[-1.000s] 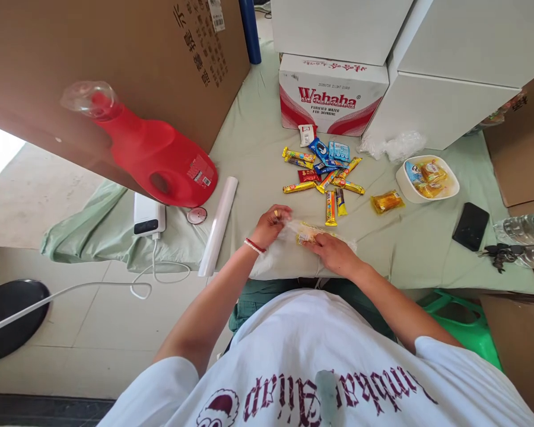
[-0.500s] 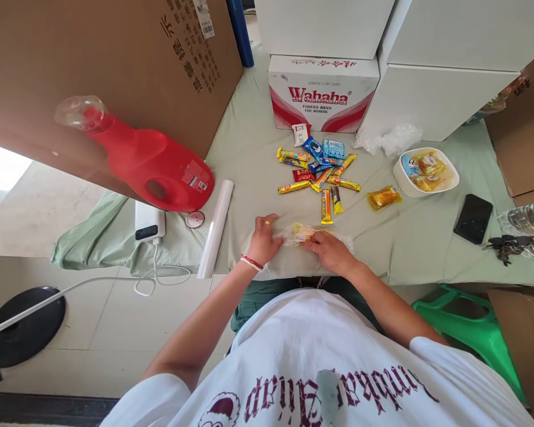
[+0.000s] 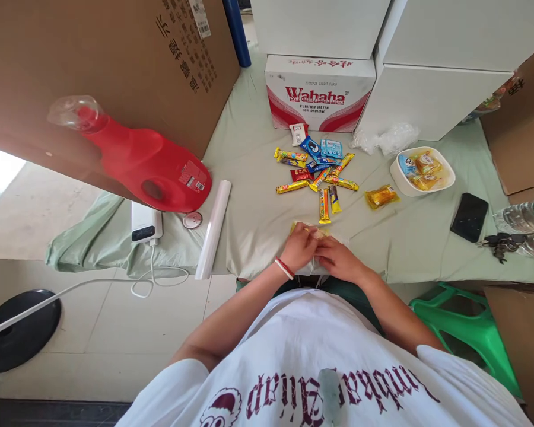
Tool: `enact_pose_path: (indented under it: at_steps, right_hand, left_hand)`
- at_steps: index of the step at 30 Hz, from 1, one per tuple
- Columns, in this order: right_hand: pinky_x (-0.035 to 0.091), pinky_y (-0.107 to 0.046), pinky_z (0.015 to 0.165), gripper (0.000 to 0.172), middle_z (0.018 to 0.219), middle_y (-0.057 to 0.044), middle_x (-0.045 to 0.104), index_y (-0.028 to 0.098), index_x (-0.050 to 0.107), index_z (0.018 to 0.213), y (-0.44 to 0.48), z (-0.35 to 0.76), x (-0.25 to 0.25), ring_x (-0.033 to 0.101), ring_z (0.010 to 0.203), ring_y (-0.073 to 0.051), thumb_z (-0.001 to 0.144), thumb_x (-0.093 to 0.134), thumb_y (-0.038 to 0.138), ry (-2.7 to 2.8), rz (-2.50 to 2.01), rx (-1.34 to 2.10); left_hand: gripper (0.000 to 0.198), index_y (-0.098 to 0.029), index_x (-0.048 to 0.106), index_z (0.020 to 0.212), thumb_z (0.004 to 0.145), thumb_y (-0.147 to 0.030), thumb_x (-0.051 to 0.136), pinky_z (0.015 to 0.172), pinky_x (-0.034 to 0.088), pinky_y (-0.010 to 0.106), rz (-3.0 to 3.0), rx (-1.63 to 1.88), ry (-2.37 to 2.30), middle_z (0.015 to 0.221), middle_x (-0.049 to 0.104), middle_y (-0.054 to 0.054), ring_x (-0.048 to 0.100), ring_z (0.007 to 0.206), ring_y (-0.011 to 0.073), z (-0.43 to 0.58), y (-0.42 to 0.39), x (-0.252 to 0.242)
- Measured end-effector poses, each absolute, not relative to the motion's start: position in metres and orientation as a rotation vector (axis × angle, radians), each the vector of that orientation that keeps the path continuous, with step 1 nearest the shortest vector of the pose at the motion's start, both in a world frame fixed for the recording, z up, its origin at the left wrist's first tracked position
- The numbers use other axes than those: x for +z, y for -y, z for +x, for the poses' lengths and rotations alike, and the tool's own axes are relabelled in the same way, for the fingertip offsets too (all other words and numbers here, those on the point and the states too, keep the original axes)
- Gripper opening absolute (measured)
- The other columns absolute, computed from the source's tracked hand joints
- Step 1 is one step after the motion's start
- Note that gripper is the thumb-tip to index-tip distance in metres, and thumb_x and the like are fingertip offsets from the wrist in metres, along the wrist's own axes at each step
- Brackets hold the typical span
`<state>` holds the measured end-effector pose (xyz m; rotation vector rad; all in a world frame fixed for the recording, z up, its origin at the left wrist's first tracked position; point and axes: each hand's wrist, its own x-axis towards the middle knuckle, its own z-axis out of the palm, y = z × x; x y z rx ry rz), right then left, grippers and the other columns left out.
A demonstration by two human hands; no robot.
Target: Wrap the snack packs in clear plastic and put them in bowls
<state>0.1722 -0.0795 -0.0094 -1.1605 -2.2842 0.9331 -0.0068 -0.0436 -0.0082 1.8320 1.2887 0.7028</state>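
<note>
My left hand (image 3: pixel 299 248) and my right hand (image 3: pixel 338 257) meet at the table's front edge, their fingers bent and close together. Between and beneath them lies a yellow-wrapped snack packet (image 3: pixel 322 230), mostly covered by my fingers. Clear plastic film lies around this packet, and both hands are closed on it; the exact pinch is hidden. Just beyond the hands are an upright-lying yellow snack bar (image 3: pixel 324 206) and a yellow-and-blue one (image 3: pixel 334 200). Farther off is a loose pile of small wrapped snacks (image 3: pixel 315 165).
To the right are another yellow packet (image 3: pixel 381 196), a white tub (image 3: pixel 403 178) of packets, a phone (image 3: pixel 469 217) and keys (image 3: pixel 501 244). On the left lie a roll of film (image 3: pixel 213 230), a red jug (image 3: pixel 149 160) and a power bank (image 3: pixel 146 223). A Wahaha carton (image 3: pixel 320 95) stands behind.
My left hand has moved right, from the film's left end to beside my right hand. The film's left part is now folded over and the packet is more covered.
</note>
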Motion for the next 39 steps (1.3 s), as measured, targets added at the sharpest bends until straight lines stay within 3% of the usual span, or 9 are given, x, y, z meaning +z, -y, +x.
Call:
enact_pose_path:
  at_steps: [6,10,13,17,22,26,29,32,39]
  right_hand:
    - [0.045,-0.058,0.108,0.039,0.133,-0.019,0.06,0.018,0.071,0.125,0.1,0.206,-0.015,0.049,0.125,-0.038,0.093,0.064,0.04,1.88,-1.835,0.42]
    - [0.046,-0.056,0.108,0.021,0.135,-0.018,0.059,0.019,0.073,0.103,0.106,0.207,-0.022,0.049,0.128,-0.037,0.091,0.063,0.033,1.911,-1.827,0.493]
    - [0.056,-0.043,0.089,0.019,0.108,-0.012,0.068,0.022,0.068,0.095,0.098,0.201,-0.017,0.064,0.097,-0.027,0.092,0.059,0.037,1.712,-1.802,0.748]
    - [0.054,-0.032,0.069,0.023,0.08,-0.003,0.067,0.022,0.066,0.092,0.069,0.179,-0.008,0.061,0.07,-0.019,0.092,0.059,0.043,1.538,-1.752,0.971]
    - [0.052,-0.034,0.089,0.02,0.102,-0.009,0.068,0.019,0.07,0.1,0.04,0.134,-0.002,0.064,0.092,-0.021,0.098,0.051,0.027,1.913,-1.737,0.817]
    - [0.047,-0.045,0.103,0.031,0.116,-0.017,0.063,0.015,0.067,0.117,0.05,0.111,0.002,0.055,0.112,-0.031,0.104,0.051,0.038,2.265,-1.674,0.584]
    - [0.046,-0.049,0.104,0.046,0.13,-0.02,0.058,0.013,0.059,0.135,0.059,0.105,0.001,0.049,0.118,-0.035,0.098,0.064,0.042,2.384,-1.647,0.469]
    - [0.048,-0.046,0.102,0.04,0.134,-0.018,0.059,0.016,0.059,0.139,0.061,0.106,-0.002,0.05,0.118,-0.033,0.101,0.058,0.028,2.39,-1.742,0.447]
    - [0.048,-0.04,0.105,0.04,0.127,-0.013,0.067,0.022,0.061,0.137,0.028,0.202,0.013,0.059,0.119,-0.026,0.107,0.035,0.028,1.751,-1.875,0.358]
  left_hand:
    - [0.039,-0.011,0.063,0.129,0.092,-0.015,0.053,0.097,0.047,0.049,2.395,0.317,-1.387,0.12,0.065,0.02,0.058,0.115,0.0337,0.005,0.076,-0.007]
    - [0.039,-0.021,0.067,0.128,0.095,-0.013,0.05,0.103,0.04,0.054,2.403,0.327,-1.508,0.14,0.061,0.018,0.052,0.13,0.0354,0.0,0.078,-0.009]
    - [0.039,-0.026,0.068,0.127,0.094,-0.012,0.052,0.109,0.036,0.059,2.42,0.363,-1.54,0.151,0.055,0.015,0.045,0.142,0.037,-0.004,0.075,-0.014]
    - [0.04,-0.02,0.066,0.132,0.097,-0.014,0.05,0.103,0.046,0.052,2.522,0.306,-1.352,0.137,0.064,0.019,0.054,0.135,0.0339,-0.006,0.072,-0.018]
    - [0.042,-0.013,0.069,0.126,0.086,-0.014,0.057,0.12,0.035,0.057,2.509,0.442,-1.112,0.141,0.063,0.023,0.052,0.141,0.0345,-0.026,0.073,-0.014]
    - [0.033,-0.026,0.074,0.108,0.086,-0.013,0.053,0.126,0.016,0.066,2.368,0.637,-1.217,0.117,0.077,0.007,0.059,0.135,0.03,-0.07,0.08,-0.012]
    - [0.026,-0.026,0.073,0.094,0.088,-0.013,0.052,0.125,0.024,0.062,2.265,0.76,-1.431,0.102,0.08,0.004,0.066,0.125,0.0276,-0.098,0.077,-0.017]
    - [0.022,-0.025,0.072,0.093,0.089,-0.016,0.053,0.121,0.031,0.06,2.209,0.78,-1.576,0.102,0.08,0.004,0.067,0.123,0.0292,-0.109,0.071,-0.024]
    - [0.019,-0.025,0.07,0.098,0.094,-0.022,0.052,0.12,0.026,0.061,2.203,0.732,-1.723,0.112,0.079,0.007,0.066,0.124,0.0302,-0.105,0.078,-0.038]
